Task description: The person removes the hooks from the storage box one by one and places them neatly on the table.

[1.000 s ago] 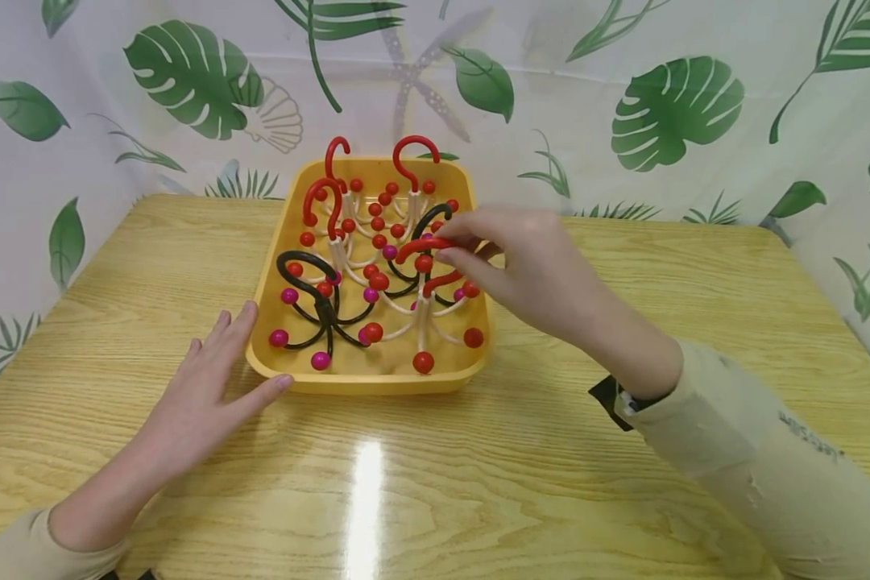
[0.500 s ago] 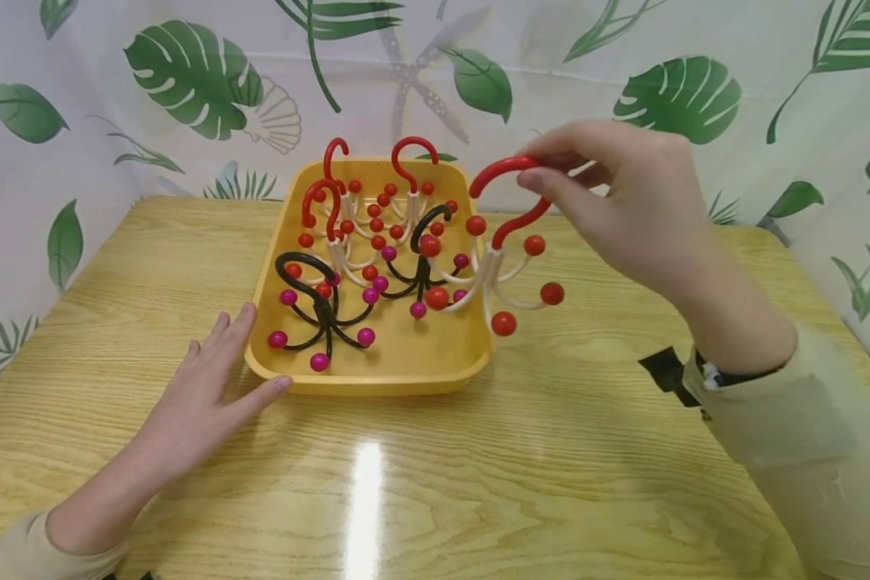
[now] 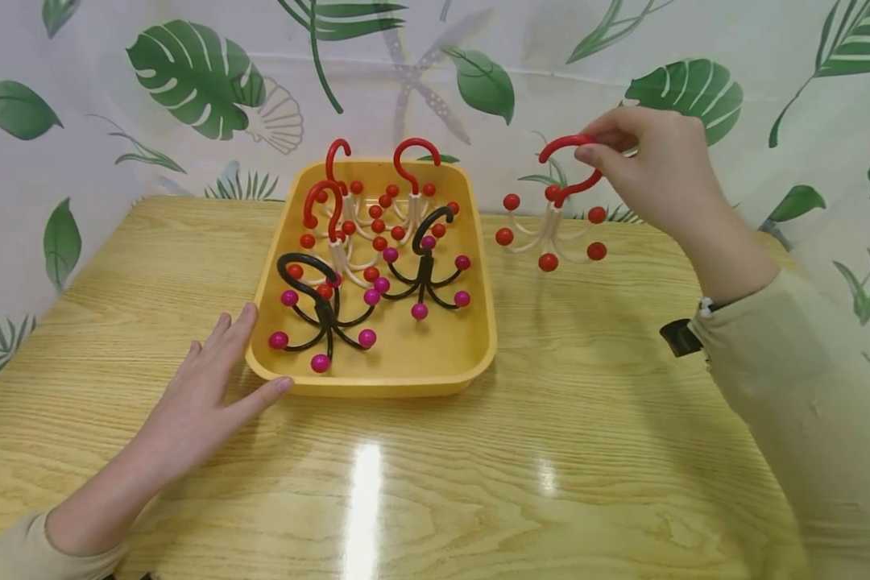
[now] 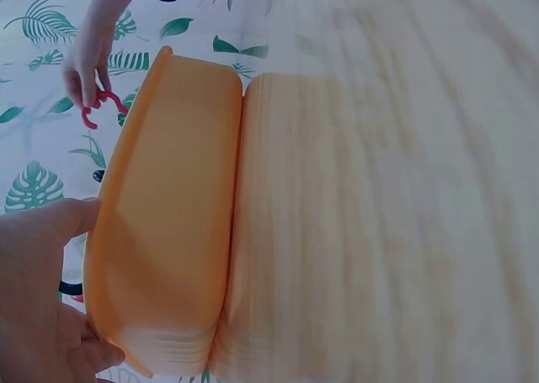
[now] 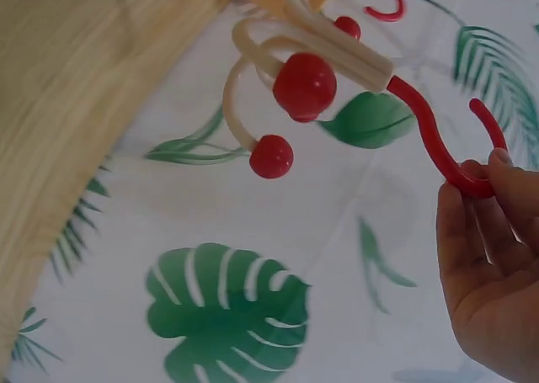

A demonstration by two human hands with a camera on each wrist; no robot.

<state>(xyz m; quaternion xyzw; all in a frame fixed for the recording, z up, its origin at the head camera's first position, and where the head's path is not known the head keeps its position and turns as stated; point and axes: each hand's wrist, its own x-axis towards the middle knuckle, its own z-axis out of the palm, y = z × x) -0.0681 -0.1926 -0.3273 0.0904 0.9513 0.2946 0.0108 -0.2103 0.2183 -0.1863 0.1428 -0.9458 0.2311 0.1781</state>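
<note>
My right hand (image 3: 660, 165) pinches the red hook of a claw hanger (image 3: 553, 216) between thumb and fingers. The hanger is upright to the right of the tray, its white arms spread and tipped with red balls. In the right wrist view, the fingertips grip the bend of its red hook (image 5: 431, 143). My left hand (image 3: 201, 391), thumb and fingers spread, touches the near left corner of the yellow tray (image 3: 377, 387). Inside the tray stand two black hangers with magenta balls, a near one (image 3: 324, 312) and a farther one (image 3: 425, 270).
Several more red-and-white hangers (image 3: 337, 256) stand toward the tray's back and left. The wooden table (image 3: 551, 419) runs back to a leaf-printed cloth (image 3: 551, 48) hanging behind it.
My right hand has lifted the red-and-white hanger out of the tray's front right, then carried it right and farther back. The left hand stays at the tray corner.
</note>
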